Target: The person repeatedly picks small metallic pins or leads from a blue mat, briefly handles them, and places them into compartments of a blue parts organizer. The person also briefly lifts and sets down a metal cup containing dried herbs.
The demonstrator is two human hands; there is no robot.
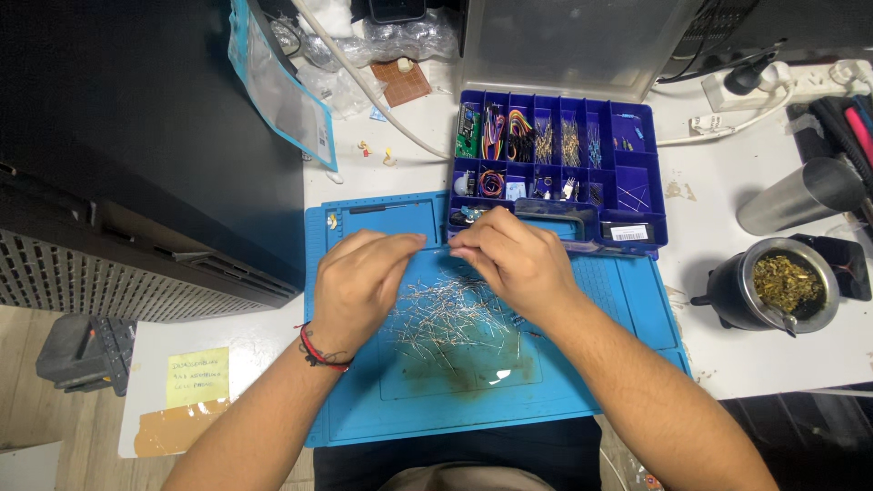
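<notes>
My left hand [362, 277] and my right hand [511, 257] meet over a blue work mat [364, 409], fingertips pinched on the two ends of one thin wire-leaded component [437, 247]. Below them lies a loose pile of several similar small components [450, 320] with thin metal leads, spread across the mat's middle. A red and black cord bracelet circles my left wrist. Just beyond my right hand stands a dark blue compartment box [637, 195] holding coloured jumper wires, resistors and other small parts.
A black case [155, 145] fills the left side. A clear plastic bag [282, 86] leans on it. At right stand a steel tumbler [800, 195] and a cup of green leaves [782, 284]. A white power strip [782, 86] lies at back right, a yellow note [197, 376] at front left.
</notes>
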